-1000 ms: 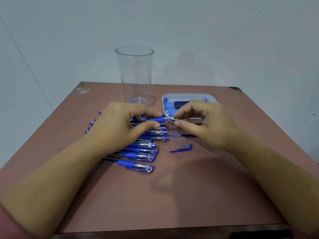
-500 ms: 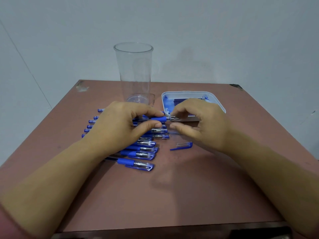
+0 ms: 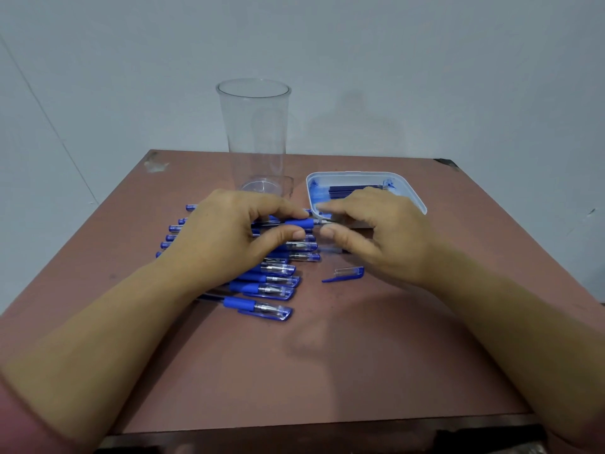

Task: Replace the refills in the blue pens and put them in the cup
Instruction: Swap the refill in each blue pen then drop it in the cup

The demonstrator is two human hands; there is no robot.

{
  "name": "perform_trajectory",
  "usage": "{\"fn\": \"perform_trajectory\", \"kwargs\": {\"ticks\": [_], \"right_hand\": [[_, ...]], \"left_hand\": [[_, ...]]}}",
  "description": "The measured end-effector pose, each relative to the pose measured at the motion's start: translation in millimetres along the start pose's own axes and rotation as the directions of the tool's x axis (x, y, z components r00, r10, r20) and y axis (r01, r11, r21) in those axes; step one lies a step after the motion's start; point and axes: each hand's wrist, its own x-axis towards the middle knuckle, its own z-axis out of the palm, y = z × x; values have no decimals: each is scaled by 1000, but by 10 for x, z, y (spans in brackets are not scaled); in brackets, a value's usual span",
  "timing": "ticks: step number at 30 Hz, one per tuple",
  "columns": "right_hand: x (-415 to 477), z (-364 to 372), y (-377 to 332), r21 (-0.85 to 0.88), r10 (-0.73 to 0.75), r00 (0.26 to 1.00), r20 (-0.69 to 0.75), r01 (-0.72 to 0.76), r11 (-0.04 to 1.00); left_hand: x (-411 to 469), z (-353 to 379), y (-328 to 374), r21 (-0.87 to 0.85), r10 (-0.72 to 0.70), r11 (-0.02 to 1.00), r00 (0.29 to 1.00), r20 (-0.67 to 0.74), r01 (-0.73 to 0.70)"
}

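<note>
Above the pen row (image 3: 271, 291), left hand (image 3: 226, 234) clamps one pen (image 3: 296, 223); right hand (image 3: 379, 231): grip on its tip unclear.

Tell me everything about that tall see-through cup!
The cup is tall, clear and looks like plastic, slightly wider at its round open rim than at its base. It stands upright and empty on the reddish-brown table, toward the far edge, beside the white tray. Only the table touches it.

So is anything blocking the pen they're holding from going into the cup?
Nothing visible blocks it. The clear cup stands just behind the left hand that grips the blue pen, with its top open and nothing inside.
</note>
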Motion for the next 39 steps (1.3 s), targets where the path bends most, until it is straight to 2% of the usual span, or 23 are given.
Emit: {"fn": "perform_trajectory", "kwargs": {"ticks": [2,7,11,15,20,23,28,32,35,39], "right_hand": [[-12,-13,6,81,62,998,-8,-61,995],[36,15,-7,42,29,999,-19,-28,999],[6,-21,20,154,127,992,8,-126,980],[31,11,12,95,79,997,-5,-78,992],[6,17,3,102,103,994,30,-106,989],[8,7,-9,200,134,990,45,-141,970],[27,41,11,94,29,999,-33,-26,995],[20,45,11,117,57,998,-4,-56,992],[24,23,6,212,119,992,43,-125,969],[33,18,8,114,17,998,-53,-11,993]], "left_hand": [[6,-4,-6,18,-11,1000,1000,-1,11],[4,-10,-4,17,-7,1000,1000,16,7],[10,-21,5,11,-24,1000,1000,1,24],[4,-11,21,2,-9,1000,1000,6,9],[14,-7,23,14,22,1000,1000,7,-22],[18,-4,18,9,24,1000,1000,-5,-24],[18,-6,41,-15,20,1000,999,-25,-20],[22,3,54,-2,40,999,998,-38,-40],[24,4,37,9,26,1000,999,-36,-26],[20,-5,29,0,16,1000,999,-37,-16]]}}
